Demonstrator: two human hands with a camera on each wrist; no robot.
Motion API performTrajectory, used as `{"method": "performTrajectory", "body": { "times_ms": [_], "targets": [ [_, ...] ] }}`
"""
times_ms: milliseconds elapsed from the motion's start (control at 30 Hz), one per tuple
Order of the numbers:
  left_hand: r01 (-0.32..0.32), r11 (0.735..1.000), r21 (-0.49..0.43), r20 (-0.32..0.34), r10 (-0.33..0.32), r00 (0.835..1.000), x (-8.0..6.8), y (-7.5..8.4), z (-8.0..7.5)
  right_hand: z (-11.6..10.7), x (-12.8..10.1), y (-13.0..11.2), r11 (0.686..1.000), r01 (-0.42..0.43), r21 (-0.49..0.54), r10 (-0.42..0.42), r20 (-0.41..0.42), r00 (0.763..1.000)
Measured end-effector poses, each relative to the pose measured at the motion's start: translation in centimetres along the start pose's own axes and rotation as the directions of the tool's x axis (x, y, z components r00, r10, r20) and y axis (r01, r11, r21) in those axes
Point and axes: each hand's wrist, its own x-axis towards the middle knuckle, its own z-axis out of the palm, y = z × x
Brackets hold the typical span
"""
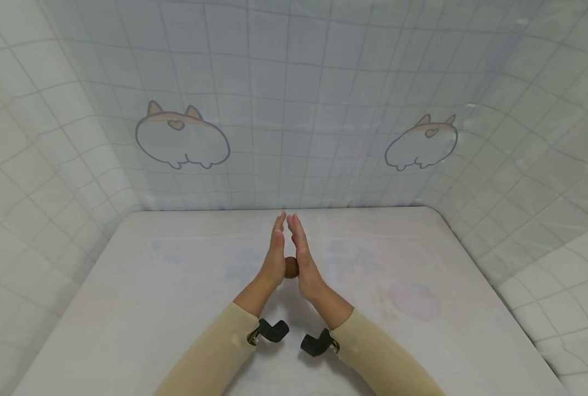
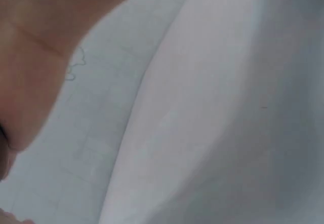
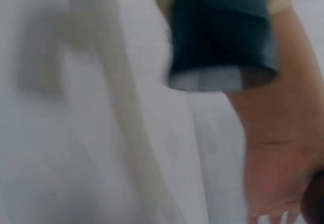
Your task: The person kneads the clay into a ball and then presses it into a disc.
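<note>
Flat hands (image 1: 287, 250) sandwich a round brown ball (image 1: 291, 267).

The head view looks forward and down across the white worktop (image 1: 150, 308) toward the tiled curtain (image 1: 294, 110). Each wrist view sits very close, blurred, beside its own palm. All three share the worktop and curtain.
</note>
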Motion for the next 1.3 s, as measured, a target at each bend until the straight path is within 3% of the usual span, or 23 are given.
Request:
{"method": "performTrajectory", "body": {
  "times_ms": [100, 233, 433, 633, 800, 1000, 1300],
  "targets": [
    [0.082, 0.996, -0.023, 0.052, -0.081, 0.995, -0.3, -0.8, 0.3, -0.3, 0.2, -0.3, 1.0, 0.005, -0.029, -0.005, -0.01, 1.0],
    [0.125, 0.992, -0.032, 0.125, -0.12, 0.985, -1.0, -0.9, 0.9, -0.8, 0.6, -0.3, 0.996, -0.034, -0.08, 0.032, -0.035, 0.999],
    [0.105, 0.994, -0.037, 0.162, -0.098, 0.982, -1.8, -0.7, 1.4, -1.6, 1.2, 0.7, 0.983, -0.128, -0.131, 0.123, -0.051, 0.991],
    [0.031, 0.988, -0.15, 0.162, -0.007, 0.987, -2.0, -0.3, 1.4, -1.9, 1.2, 1.6, 0.973, -0.19, -0.13, 0.186, -0.043, 0.982],
    [-0.047, 0.965, -0.256, 0.128, 0.082, 0.988, -1.9, 0.1, 1.3, -1.9, 1.2, 2.0, 0.957, -0.256, -0.132, 0.256, -0.023, 0.967],
    [-0.104, 0.952, -0.287, 0.045, 0.122, 0.992, -1.7, 0.9, 1.0, -1.7, 1.0, 2.4, 0.94, -0.307, -0.15, 0.31, 0.001, 0.951],
    [-0.174, 0.938, -0.301, -0.051, 0.167, 0.985, -0.8, 1.4, 0.4, -0.9, 0.1, 2.3, 0.946, -0.228, -0.231, 0.248, 0.064, 0.967]
  ]
}}
